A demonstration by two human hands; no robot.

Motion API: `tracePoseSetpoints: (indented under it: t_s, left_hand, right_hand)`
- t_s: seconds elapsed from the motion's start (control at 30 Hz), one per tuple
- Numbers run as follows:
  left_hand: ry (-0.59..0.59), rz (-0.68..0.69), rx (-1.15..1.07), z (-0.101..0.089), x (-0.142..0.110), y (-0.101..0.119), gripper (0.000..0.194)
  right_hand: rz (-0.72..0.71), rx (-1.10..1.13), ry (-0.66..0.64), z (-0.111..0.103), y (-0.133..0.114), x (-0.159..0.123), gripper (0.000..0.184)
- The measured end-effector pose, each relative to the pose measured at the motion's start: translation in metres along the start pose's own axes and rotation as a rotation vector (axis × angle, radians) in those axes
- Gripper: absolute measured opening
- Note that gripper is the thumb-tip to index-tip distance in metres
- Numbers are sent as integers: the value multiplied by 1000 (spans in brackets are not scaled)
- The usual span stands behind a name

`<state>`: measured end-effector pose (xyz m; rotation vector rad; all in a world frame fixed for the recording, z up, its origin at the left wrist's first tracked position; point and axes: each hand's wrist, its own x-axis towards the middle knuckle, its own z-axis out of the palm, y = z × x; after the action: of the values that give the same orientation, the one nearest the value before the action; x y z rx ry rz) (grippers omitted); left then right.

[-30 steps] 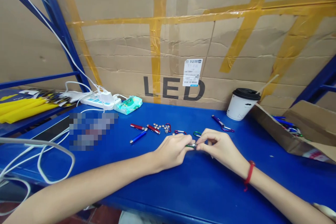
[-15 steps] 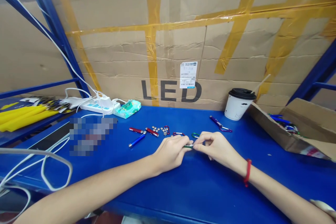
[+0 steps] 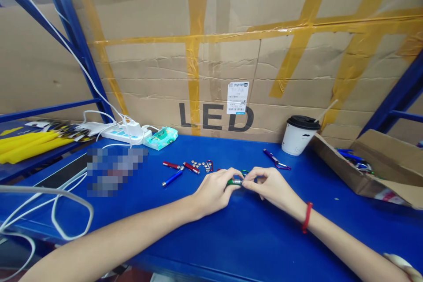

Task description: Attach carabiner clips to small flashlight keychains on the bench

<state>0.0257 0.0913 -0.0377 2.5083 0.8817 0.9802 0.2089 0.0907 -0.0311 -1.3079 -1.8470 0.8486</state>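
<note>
Nearer us than the cup and left of it: green tube. Our left hand clamps fingers round it, presumably for steadiness; our right hand's fingers pinch its tip.

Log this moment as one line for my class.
left hand: grips green tube | right hand: pinching at its end | on table: red tubes, blue tube, silver discs | beside open box: white cup

I'm reading big black letters, LED, running along the lower part of the taped cardboard facing me. A white label is overlapping the D and showing a barcode; I'm finding its fine print too small to read.
</note>
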Motion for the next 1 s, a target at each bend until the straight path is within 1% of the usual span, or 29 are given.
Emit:
tracePoseSetpoints:
  t_s: [0.2, 0.33, 0.47, 0.67, 0.83, 1.0]
  left_hand:
    - [6, -43, -12, 0, 1, 0, 14]
    - [0, -47, -20, -1, 0, 0, 13]
    - [-27, -56, -35, -1, 0, 1, 15]
    - [-60, -60, -29, 2, 2, -3, 17]
    - [-78, -52, -2, 3, 3, -4, 17]
    - [-95, -90, 44, 2, 3, -2, 18]
  right_hand:
    - [8, -15, 31, -2, -2, 0, 30]
    - [11, 0, 19, -2, -5, -1, 30]
    - [32, -17, 17, -4, -6, -2, 30]
    - [5, -73, 42, -7, -6, 2, 32]
    - [9, -20, 21, -8, -9, 4, 37]
    - [-1, -23, 29, -10, -11, 5, 35]
